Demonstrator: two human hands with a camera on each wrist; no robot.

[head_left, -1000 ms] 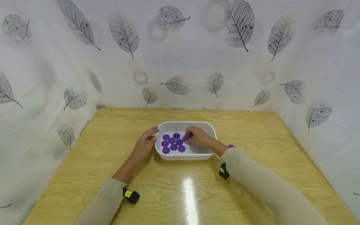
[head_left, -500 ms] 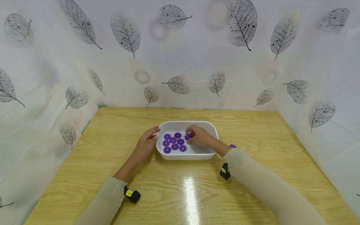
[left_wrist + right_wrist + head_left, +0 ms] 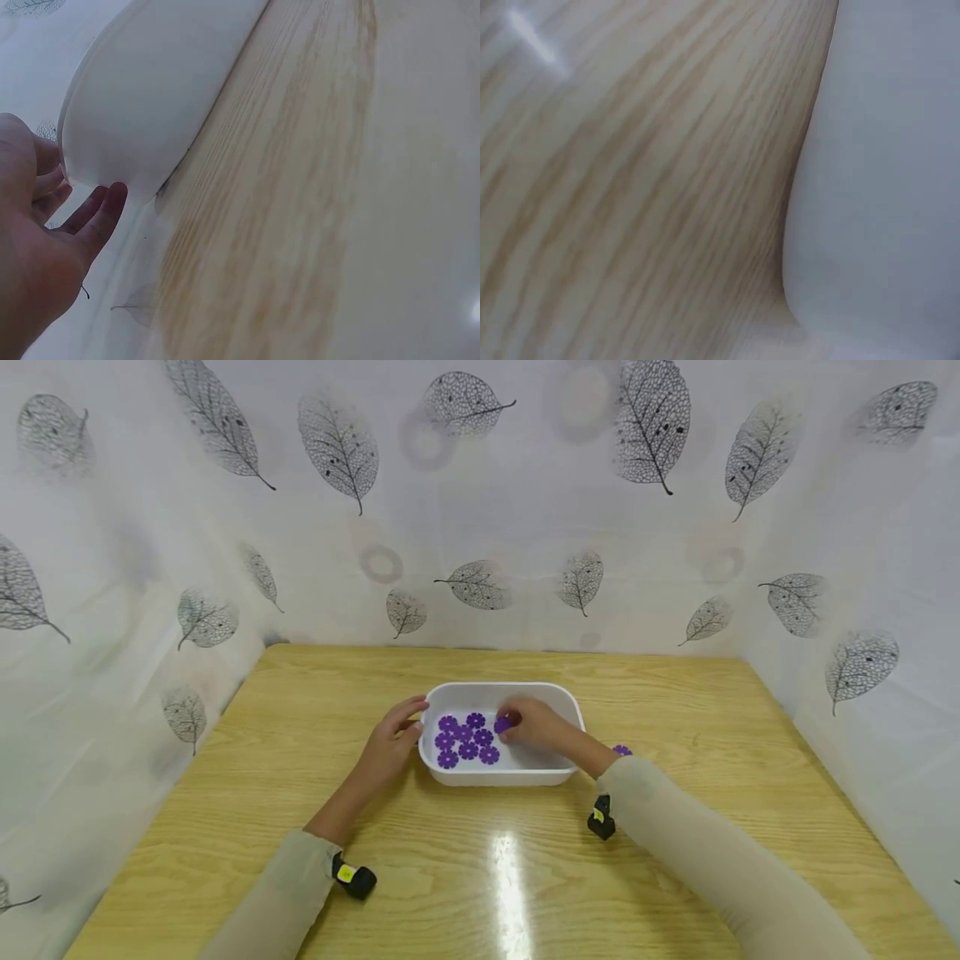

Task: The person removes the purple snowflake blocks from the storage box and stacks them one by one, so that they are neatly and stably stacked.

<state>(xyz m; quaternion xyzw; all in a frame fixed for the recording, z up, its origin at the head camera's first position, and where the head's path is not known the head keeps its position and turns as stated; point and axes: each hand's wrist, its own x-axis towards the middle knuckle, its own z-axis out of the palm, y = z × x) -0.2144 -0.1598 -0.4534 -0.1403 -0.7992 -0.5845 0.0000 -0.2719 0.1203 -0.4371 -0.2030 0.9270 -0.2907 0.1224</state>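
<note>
A white plastic tub [image 3: 502, 778] stands on the table, with several purple flower-shaped discs [image 3: 467, 750] lying flat in its left half. My right hand [image 3: 534, 723] reaches in over the tub's right side and pinches one purple disc [image 3: 502, 725], tilted up between thumb and fingers. At the tub's left end my left hand [image 3: 388, 743] rests its fingertips against the wall and rim. The left wrist view shows that hand's fingers [image 3: 105, 214] touching the tub's wall [image 3: 150, 97]. In the right wrist view only the tub's outer wall [image 3: 877, 187] and the tabletop appear; the right hand is out of that view.
Another purple disc [image 3: 622, 750] lies on the wooden table [image 3: 420, 877] right of the tub, partly hidden by the right forearm. A white leaf-print curtain [image 3: 480, 510] encloses the table at the back and sides.
My right hand has lifted and tilted the pinched disc slightly away from the others. The left hand stays at the tub's end. The whole view has shifted slightly.
</note>
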